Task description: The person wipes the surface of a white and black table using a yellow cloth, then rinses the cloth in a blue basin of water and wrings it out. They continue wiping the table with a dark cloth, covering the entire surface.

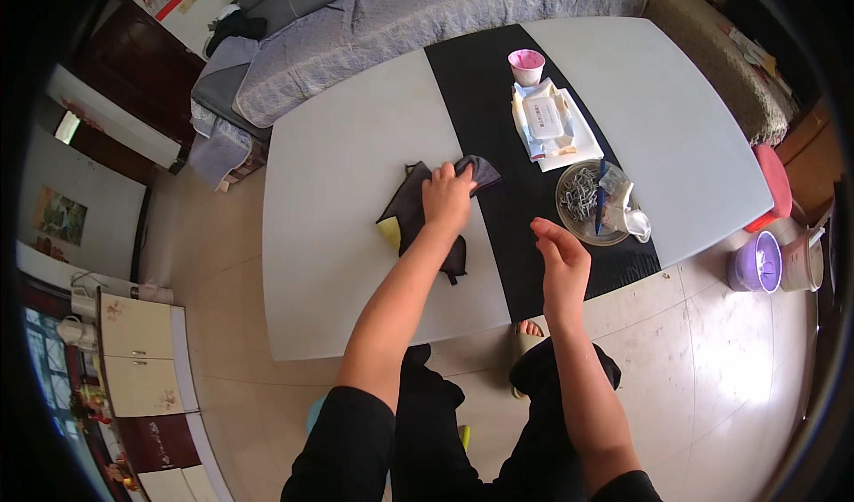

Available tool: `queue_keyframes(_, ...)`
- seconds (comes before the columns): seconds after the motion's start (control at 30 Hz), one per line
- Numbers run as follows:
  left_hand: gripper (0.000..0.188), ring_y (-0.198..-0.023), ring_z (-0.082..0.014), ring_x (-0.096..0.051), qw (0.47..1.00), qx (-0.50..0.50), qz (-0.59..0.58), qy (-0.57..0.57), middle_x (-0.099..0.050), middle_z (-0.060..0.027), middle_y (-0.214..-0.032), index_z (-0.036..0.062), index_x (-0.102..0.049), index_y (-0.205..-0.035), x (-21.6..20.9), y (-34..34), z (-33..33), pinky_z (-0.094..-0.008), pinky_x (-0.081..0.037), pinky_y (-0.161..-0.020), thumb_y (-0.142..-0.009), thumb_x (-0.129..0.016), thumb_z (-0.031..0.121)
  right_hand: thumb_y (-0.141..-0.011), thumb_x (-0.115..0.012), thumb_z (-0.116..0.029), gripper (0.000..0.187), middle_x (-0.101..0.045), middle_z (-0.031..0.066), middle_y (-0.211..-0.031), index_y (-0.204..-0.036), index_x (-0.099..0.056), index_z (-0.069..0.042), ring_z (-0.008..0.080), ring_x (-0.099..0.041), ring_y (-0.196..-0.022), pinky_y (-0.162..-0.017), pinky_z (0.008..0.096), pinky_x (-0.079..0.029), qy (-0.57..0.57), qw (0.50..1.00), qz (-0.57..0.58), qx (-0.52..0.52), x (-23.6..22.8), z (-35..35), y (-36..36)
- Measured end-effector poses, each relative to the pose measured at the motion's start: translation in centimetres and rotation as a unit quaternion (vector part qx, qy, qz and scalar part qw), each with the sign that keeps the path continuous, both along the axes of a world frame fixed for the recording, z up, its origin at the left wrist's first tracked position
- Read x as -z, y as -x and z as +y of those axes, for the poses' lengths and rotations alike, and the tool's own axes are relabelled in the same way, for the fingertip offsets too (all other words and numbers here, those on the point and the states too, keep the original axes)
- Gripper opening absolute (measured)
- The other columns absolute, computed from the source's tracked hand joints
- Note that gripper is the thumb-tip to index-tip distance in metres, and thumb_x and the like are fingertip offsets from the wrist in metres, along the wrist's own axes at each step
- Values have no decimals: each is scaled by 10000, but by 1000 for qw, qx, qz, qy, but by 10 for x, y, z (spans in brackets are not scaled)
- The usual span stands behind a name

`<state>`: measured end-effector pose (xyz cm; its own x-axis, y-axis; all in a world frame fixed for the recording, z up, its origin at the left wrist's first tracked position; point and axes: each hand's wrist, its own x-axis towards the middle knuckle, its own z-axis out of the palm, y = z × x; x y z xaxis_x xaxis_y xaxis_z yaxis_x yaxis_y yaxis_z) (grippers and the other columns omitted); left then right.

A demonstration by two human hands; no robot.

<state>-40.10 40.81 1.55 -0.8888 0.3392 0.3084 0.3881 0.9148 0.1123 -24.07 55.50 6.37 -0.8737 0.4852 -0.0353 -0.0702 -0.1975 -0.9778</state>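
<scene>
A dark grey fabric piece (412, 201) with a yellow-green patch lies crumpled on the table, left of the black strip. My left hand (447, 195) is on its upper part, with the fingers closed on the cloth near a folded, lighter grey flap. What kind of article it is cannot be made out. My right hand (564, 266) hovers over the black runner (525, 275), apart from the cloth. Its fingers are loosely bent, a small gap shows between thumb and forefinger, and nothing is seen in it.
Right of my hands stands a round dish (580, 194) of metal clips or chain-like pieces, with a blue pen (600, 207) and white packaging (620, 208). Behind it lie a wipes pack (544, 121) and a pink-and-white cup (527, 66). A purple bucket (756, 262) stands beyond the table's right edge.
</scene>
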Motion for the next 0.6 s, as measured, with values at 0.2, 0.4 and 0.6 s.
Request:
queue_keyframes(0.2, 297, -904, -312, -533, 993, 113, -10, -16, -537, -110, -918, 67, -613, -1133, 11, -62, -12, -416, -441, -718, -842, -605, 121, -896, -530, 19, 174, -666, 93, -1077, -973, -686, 20, 109, -593, -930, -798, 212, -444, -4, 1000, 8, -23, -3, -12, 1)
queue_keyframes(0.4, 245, -890, -324, -550, 999, 50, 14, -1, -565, -132, -906, 17, -624, -1081, 6, -18, 3, -416, -459, -720, -846, -572, 61, -880, -505, 33, 210, -661, 104, -1104, -1021, -659, 54, 146, -600, -1022, -911, 259, -447, 55, 998, -20, -34, -7, -16, 3)
queue_keyframes(0.6, 359, -919, -319, -562, 997, 75, 16, 8, -576, -119, -952, 7, -589, -1112, 10, -54, -12, -410, -479, -761, -756, -551, -6, -898, -529, 12, 179, -673, 81, -1084, -973, -691, 12, 106, -606, -927, -790, 199, -440, 20, 999, 8, -29, 0, -8, 1)
